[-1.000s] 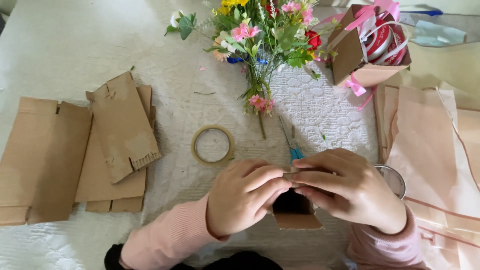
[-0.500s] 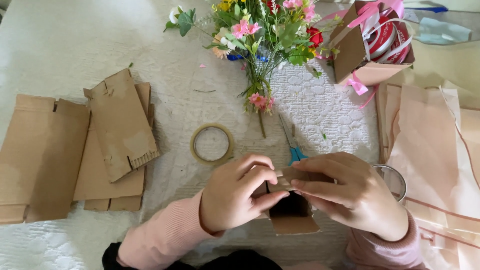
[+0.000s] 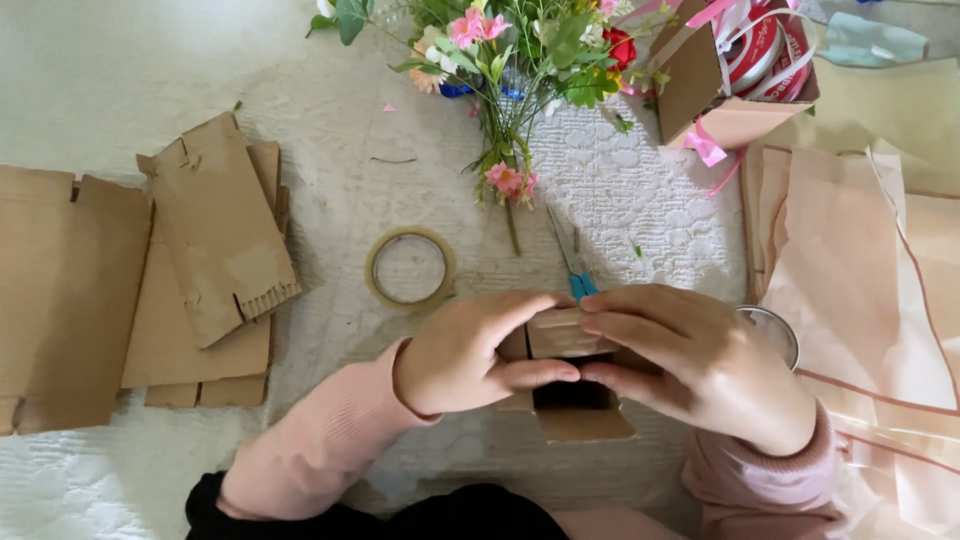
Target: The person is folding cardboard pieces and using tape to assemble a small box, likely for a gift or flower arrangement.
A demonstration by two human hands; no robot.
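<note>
Here both hands, the left hand (image 3: 465, 352) and the right hand (image 3: 690, 355), close around a small cardboard box (image 3: 570, 385) low on the white counter (image 3: 120, 80), fingers pressing its top flap. A tape roll (image 3: 409, 268) lies just beyond, near blue-handled scissors (image 3: 572, 262), probably half hidden. Flowers (image 3: 510, 60) lie farther off.

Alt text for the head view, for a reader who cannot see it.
Two hands, left and right, fold the flaps of a small cardboard box over a white textured cloth. Beyond lie a tape roll, flowers and flat cardboard pieces.
</note>
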